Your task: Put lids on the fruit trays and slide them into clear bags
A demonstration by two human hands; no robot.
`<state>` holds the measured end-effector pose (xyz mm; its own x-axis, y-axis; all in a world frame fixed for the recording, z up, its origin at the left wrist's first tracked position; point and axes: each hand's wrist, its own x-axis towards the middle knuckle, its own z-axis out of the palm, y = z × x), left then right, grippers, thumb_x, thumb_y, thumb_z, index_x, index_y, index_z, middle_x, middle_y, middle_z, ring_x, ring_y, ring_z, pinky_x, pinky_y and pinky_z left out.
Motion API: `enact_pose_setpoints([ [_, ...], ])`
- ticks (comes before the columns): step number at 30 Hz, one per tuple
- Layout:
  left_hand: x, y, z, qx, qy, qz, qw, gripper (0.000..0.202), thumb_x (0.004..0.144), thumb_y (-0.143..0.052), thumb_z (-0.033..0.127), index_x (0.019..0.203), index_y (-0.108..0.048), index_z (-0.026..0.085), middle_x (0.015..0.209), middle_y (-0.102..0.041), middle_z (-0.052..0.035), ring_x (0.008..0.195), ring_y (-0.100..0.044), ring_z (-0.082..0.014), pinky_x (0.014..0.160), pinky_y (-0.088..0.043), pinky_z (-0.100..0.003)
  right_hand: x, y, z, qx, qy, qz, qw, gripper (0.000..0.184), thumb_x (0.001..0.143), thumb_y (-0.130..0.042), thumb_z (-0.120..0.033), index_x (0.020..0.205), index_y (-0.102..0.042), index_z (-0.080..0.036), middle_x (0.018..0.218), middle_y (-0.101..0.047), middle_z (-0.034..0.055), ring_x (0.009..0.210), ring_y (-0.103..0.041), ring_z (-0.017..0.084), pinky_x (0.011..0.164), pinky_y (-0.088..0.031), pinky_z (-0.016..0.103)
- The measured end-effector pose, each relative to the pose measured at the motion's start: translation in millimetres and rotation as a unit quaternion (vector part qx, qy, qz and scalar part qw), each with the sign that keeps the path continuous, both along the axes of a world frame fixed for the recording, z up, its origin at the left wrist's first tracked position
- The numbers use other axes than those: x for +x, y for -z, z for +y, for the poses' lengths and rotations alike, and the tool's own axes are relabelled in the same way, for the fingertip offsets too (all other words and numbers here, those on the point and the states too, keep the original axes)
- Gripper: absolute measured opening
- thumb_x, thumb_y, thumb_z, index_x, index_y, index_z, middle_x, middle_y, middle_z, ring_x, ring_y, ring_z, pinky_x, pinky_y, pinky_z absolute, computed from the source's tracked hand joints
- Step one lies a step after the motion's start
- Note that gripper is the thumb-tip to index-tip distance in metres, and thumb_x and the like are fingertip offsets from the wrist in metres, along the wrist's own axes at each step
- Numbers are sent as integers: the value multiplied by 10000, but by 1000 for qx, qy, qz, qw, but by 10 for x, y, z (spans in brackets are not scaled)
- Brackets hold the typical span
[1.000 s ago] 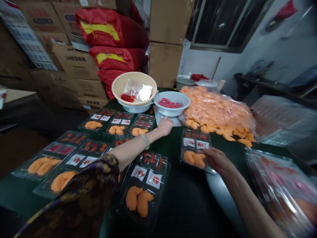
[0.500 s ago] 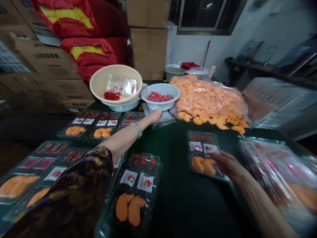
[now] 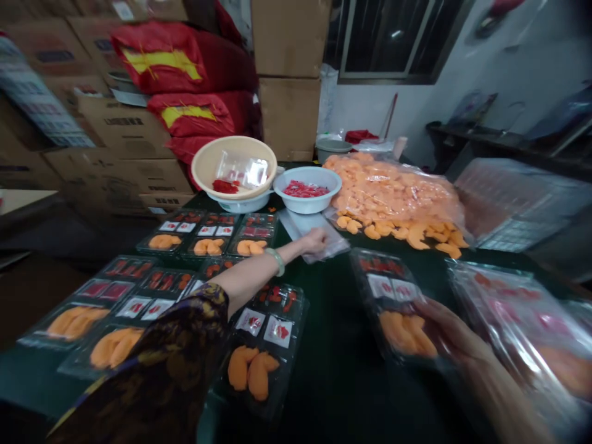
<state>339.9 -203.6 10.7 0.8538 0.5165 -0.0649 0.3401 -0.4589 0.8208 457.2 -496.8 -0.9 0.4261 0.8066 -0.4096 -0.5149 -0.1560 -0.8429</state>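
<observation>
Swung up off the tabletop, the clear tray (image 3: 393, 305) now tilts toward the right hand (image 3: 456, 336), whose blurred fingers (image 3: 437, 320) seem closed on its edge, though motion makes that uncertain. The left hand (image 3: 315, 242) lies with its fingers flat on a clear plastic sleeve (image 3: 330, 246), just below the white bowl of red pieces (image 3: 308, 200) and the bag of orange pieces (image 3: 393, 197), both kept within easy reach of the rows of filled trays (image 3: 208, 246).

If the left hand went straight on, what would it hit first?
Probably the loose orange pieces, just past the clear plastic sheet under the left hand, though depth is unclear.
</observation>
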Motion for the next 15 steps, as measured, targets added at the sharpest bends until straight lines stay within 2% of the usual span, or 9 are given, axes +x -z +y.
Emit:
enact_pose_setpoints([
  [3, -43, -103, -310, 42, 96, -15, 994, 143, 600, -663, 78, 514, -567, 142, 606, -597, -6, 718, -565, -172, 667, -421, -245, -239, -102, -44, 26, -73, 52, 996, 187, 671, -720, -230, 851, -672, -220, 685, -663, 38, 616, -634, 148, 596, -524, 220],
  [6, -144, -115, -654, 35, 206, -30, 978, 61, 710, -617, 148, 665, -657, 160, 724, -653, 2, 724, -580, -145, 688, -432, -223, -521, -190, -107, 47, -140, 93, 985, 297, 667, -724, -231, 956, -658, -213, 714, -674, 37, 654, -650, 157, 647, -519, 246],
  [8, -232, -70, -816, 55, 265, -56, 961, 117, 776, -565, 185, 757, -677, 154, 763, -663, -12, 716, -584, -130, 680, -434, -212, -642, -193, -200, 57, -162, 95, 981, 359, 653, -726, -220, 1000, -642, -184, 781, -691, 60, 714, -666, 185, 704, -518, 283],
  [11, -327, 30, -933, 104, 288, -89, 948, 127, 784, -570, 190, 780, -668, 110, 751, -657, -40, 678, -571, -117, 651, -420, -200, -684, -85, -432, 59, -159, 105, 980, 355, 687, -696, -213, 1026, -613, -148, 802, -696, 73, 701, -670, 181, 701, -514, 293],
  [15, -364, 58, -1089, 118, 286, -87, 947, 191, 827, -525, 216, 755, -649, 91, 707, -635, -45, 627, -541, -102, 611, -393, -190, -681, 105, -752, 43, -140, 75, 986, 250, 744, -659, -220, 970, -586, -142, 657, -671, 37, 599, -650, 152, 609, -504, 255],
])
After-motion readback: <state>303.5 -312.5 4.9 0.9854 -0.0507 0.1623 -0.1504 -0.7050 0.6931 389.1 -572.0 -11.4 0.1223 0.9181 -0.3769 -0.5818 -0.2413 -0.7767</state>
